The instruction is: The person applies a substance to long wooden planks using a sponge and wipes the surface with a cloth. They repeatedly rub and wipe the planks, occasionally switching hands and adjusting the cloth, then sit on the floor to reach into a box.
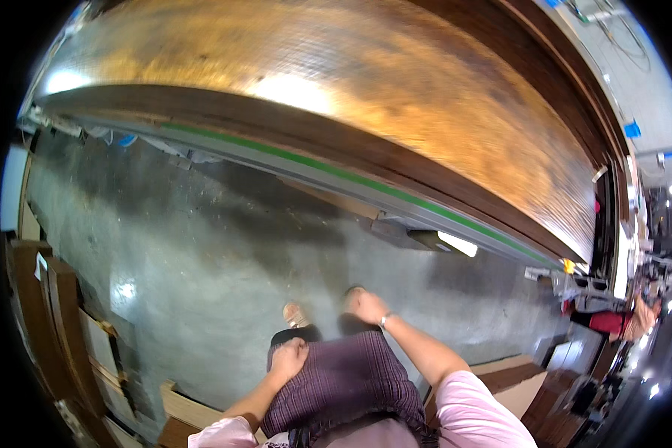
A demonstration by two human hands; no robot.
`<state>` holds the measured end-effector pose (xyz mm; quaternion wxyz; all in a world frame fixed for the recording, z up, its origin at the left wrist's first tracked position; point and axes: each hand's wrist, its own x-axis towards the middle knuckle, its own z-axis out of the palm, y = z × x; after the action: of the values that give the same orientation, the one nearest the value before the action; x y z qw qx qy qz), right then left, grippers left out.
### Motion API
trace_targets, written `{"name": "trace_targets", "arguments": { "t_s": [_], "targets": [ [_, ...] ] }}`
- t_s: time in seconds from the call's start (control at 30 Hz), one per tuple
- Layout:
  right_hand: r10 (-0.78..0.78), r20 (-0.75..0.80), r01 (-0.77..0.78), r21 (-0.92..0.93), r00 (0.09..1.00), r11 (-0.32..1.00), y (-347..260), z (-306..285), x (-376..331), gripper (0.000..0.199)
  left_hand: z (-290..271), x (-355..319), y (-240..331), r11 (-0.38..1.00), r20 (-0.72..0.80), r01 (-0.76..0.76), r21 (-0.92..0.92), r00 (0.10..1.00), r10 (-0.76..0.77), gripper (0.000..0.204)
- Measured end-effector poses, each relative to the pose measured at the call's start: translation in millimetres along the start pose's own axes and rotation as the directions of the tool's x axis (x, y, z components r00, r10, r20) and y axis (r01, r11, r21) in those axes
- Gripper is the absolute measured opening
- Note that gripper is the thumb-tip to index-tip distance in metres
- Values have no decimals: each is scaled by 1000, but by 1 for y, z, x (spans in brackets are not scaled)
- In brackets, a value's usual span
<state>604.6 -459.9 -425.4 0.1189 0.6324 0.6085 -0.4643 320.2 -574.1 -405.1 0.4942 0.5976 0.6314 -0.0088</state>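
Note:
My left hand [290, 358] is loosely closed and lies against the dark checked cloth [336, 373] at my waist. No object shows in its fingers. Farther forward and to the right, my right hand [369, 305] hangs over one of my feet, its fingers curled in and slightly blurred. Nothing can be seen in that hand either, and a band circles its wrist. Beyond both hands, a long glossy wooden panel [396, 97] with brown streaks lies across the bench. Neither hand touches it.
A green strip [299, 158] runs along the bench's near edge. Dark wooden boards [66, 313] stand at the left. More boards [511, 381] are close behind my right arm. Below the bench lies a box-like object [425, 239]. Another person [612, 321] is at the far right.

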Motion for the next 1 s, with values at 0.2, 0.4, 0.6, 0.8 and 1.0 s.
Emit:
{"name": "trace_targets", "arguments": {
  "t_s": [0.2,0.4,0.6,0.8,1.0],
  "targets": [
    [-151,-231,101,-215,961,971,60,-14,222,19,32,98,-51,995,-54,100,-6,994,-100,25],
    [-160,-459,21,-292,874,956,90,-62,360,32,81,152,-79,980,-280,51,-194,954,-105,21],
    [-229,-571,-20,-396,788,918,137,-115,485,57,94,193,-89,951,-259,-81,-298,966,2,22],
    [-287,-635,-55,-462,717,885,138,-165,555,71,55,227,-79,965,-319,-149,-216,945,75,30],
    [-499,-670,-130,-659,549,741,131,-176,512,68,65,281,-99,942,-511,-330,-59,821,255,23]
  ]
}}
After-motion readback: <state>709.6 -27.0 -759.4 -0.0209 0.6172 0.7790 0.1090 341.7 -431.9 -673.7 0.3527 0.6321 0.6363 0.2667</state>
